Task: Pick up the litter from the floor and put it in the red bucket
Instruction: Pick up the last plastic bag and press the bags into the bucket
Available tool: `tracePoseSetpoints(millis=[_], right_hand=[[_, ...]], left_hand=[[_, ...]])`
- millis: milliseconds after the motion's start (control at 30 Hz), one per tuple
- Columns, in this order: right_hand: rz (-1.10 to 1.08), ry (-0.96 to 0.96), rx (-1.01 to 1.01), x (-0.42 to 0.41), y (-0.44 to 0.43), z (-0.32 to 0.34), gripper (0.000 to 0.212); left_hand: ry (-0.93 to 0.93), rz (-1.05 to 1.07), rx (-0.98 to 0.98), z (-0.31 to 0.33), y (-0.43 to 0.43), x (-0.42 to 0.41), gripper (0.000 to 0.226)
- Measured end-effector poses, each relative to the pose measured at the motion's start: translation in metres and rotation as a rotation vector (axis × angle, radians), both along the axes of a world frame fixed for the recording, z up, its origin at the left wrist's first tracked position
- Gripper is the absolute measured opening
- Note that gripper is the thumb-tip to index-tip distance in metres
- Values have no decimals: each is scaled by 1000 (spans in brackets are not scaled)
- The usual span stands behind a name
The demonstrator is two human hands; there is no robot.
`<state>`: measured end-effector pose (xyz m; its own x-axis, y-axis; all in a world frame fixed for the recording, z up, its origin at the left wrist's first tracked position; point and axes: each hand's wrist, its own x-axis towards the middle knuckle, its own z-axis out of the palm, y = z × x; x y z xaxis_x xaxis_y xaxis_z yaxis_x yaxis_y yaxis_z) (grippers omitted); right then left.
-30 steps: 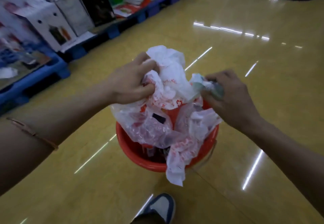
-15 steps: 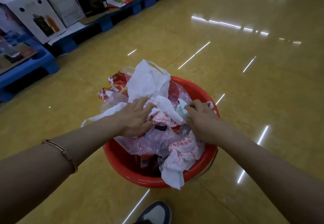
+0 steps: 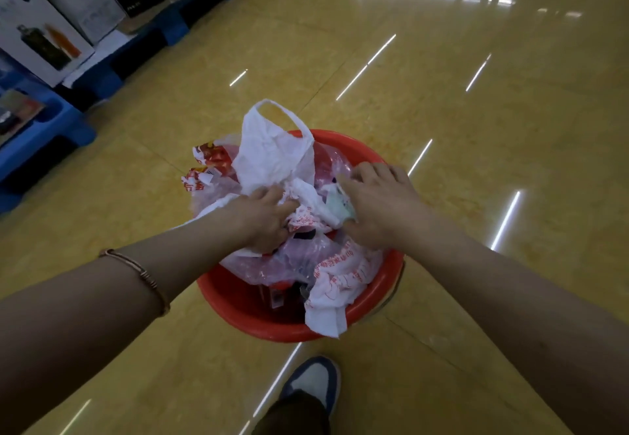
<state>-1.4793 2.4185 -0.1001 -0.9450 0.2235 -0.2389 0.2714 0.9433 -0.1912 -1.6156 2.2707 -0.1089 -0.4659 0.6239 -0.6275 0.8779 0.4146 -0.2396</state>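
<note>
Down it goes: the bundle that was held up above the rim a second ago is now pushed into the red bucket (image 3: 238, 305), and both hands have dropped with it. From the head camera, the left hand (image 3: 263, 218) has its fingers curled into the crumpled plastic, gripping a fold of the litter (image 3: 272, 152). The right hand (image 3: 377, 203) has let go of its pinch and lies spread on top, fingers loose, pressing down. That looks like the drop is made and this is the packing stage. The litter is a heap of white and clear bags with red print, piled higher than the rim. One handle loop stands up at the back and a white flap spills over the near edge. The bucket sits on the glossy yellow floor (image 3: 442, 128), just ahead of a shoe (image 3: 316, 383).
</note>
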Motion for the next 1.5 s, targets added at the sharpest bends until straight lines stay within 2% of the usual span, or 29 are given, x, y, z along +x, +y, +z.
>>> tracePoseSetpoints(millis=[67, 233, 367, 433, 567, 700, 800, 900, 1033, 1167, 1267, 1400, 1433, 1500], right_hand=[[-57, 71, -79, 16, -1, 19, 76], [-169, 125, -282, 50, -1, 75, 74], [-155, 41, -394, 77, 4, 115, 74], [-175, 16, -454, 79, 10, 119, 76], [-333, -2, -557, 55, 27, 94, 78], [-380, -56, -619, 15, 32, 41, 75], [-375, -128, -552, 0, 25, 5, 72], [-365, -99, -443, -2, 19, -10, 72], [-404, -60, -458, -3, 17, -10, 78], [-392, -18, -389, -9, 14, -1, 82], [-166, 112, -379, -22, 1, 5, 73], [-12, -160, -365, -28, -25, 12, 55], [-4, -169, -311, -25, -29, 13, 48], [-16, -107, -215, -20, -32, 18, 36]], left_hand=[[35, 7, 23, 25, -2, 10, 60], [-21, 84, 243, 106, -8, 26, 55], [-180, 132, 454, 141, -18, 32, 50], [-201, 149, 415, 148, -18, 31, 53], [-192, 162, 286, 128, -11, 25, 76], [-226, 155, 178, 72, -2, 4, 70], [-320, 150, 143, 30, -1, -3, 63], [-368, 100, 94, 3, -3, -5, 57], [-372, 43, 77, -12, 3, -14, 50], [-470, 106, 68, -20, 9, -24, 49], [-543, 108, 42, -21, 8, -30, 51], [-614, 58, 35, 7, -6, -21, 60], [-584, 52, 80, 18, -11, -18, 60], [-434, -20, 307, 44, -15, -11, 61]])
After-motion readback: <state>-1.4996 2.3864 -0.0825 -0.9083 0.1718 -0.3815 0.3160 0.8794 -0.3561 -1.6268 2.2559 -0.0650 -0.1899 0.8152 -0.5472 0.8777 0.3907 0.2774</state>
